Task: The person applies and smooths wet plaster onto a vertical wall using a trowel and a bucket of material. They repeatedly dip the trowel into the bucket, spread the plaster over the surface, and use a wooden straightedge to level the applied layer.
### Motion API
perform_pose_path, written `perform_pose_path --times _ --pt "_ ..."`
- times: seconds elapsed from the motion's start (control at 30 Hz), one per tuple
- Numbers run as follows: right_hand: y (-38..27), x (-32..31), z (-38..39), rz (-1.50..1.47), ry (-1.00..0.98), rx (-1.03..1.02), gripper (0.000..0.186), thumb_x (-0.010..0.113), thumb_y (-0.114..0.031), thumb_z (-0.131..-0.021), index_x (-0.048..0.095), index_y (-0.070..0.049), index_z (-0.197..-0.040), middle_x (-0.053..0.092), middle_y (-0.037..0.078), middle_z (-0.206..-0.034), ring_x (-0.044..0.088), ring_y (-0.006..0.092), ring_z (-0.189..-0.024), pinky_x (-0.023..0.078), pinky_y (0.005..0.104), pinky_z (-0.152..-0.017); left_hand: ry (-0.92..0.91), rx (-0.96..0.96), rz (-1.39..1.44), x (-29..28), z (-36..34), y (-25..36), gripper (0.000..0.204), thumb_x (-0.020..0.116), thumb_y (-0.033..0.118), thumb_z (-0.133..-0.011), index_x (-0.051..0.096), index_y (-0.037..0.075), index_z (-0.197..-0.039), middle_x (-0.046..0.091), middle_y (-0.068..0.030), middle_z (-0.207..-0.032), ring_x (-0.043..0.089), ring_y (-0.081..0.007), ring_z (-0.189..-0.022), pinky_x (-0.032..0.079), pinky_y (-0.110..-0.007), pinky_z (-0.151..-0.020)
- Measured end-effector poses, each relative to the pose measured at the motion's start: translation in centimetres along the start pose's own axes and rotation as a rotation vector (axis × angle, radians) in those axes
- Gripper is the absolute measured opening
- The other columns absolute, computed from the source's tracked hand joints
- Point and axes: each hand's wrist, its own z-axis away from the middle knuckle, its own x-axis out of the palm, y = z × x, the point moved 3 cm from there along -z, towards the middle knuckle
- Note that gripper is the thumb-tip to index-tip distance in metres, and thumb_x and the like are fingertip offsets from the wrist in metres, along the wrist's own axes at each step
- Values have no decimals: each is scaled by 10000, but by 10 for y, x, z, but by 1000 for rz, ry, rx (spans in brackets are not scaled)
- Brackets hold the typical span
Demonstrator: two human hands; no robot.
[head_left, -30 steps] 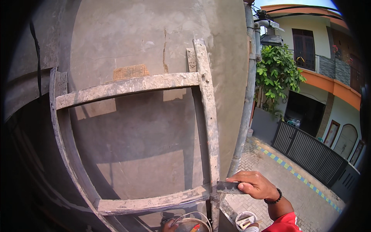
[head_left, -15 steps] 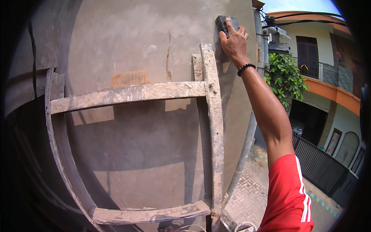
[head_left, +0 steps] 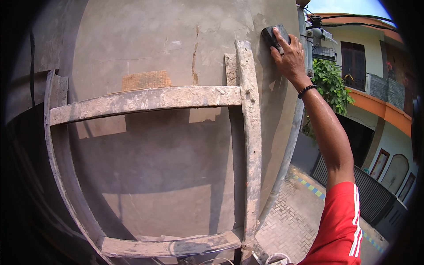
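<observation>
My right hand reaches up to the upper right of the plastered wall. Its fingers are closed round a dark, rectangular block, which lies against the plaster near the wall's right edge. I cannot make out what the block is made of. The plaster near the block looks darker and wet in patches. A black beaded bracelet circles my right wrist. My left hand does not show.
A plaster-crusted wooden ladder stands before the wall, its right upright just left of my arm. A grey pipe runs down the wall's right edge. Far below lies a paved lane. Black cables hang at upper right.
My right hand has moved the block down and to the right along the wall. The whole view has shifted slightly too.
</observation>
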Motion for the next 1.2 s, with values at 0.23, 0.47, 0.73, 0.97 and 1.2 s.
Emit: perform_pose_path --times 0.23,0.47,0.73,0.97,1.2 --pt "-56 2 28 -204 105 -214 623 676 -307 -832 493 -297 -1429 506 229 -1157 484 394 -1066 421 475 -953 15 -71 -66 -7 2 -8 416 583 172 -956 537 22 -1342 603 -96 -1241 556 -219 -1127 449 -361 -992" --pt "-47 6 -13 -144 99 130 627 692 -290 -833 493 -283 -1427 491 233 -1183 480 397 -1068 424 471 -955 14 91 39 3 -12 -40 417 584 182 -959 539 0 -1331 603 -107 -1273 546 -237 -1179 424 -367 -1026" --pt "18 2 -12 -26 -3 303 629 680 -263 -839 481 -293 -1436 452 249 -1266 452 431 -1157 427 493 -971 -2 65 32 0 -6 -1 410 577 183 -963 543 0 -1328 607 -112 -1272 549 -239 -1179 428 -366 -1022" --pt "-15 -5 66 -182 -3 -131 709 704 -215 -818 434 -327 -1464 404 260 -1355 452 428 -1182 411 504 -1002 58 60 34 -15 -5 3 404 572 184 -966 547 0 -1325 609 -116 -1271 552 -240 -1179 431 -364 -1019" --pt "15 7 5 -82 63 317 620 656 -230 -868 456 -259 -1454 438 297 -1333 459 445 -1181 372 501 -1032 11 59 37 -7 -16 11 398 566 184 -970 551 -1 -1322 612 -119 -1269 554 -242 -1180 435 -363 -1016"
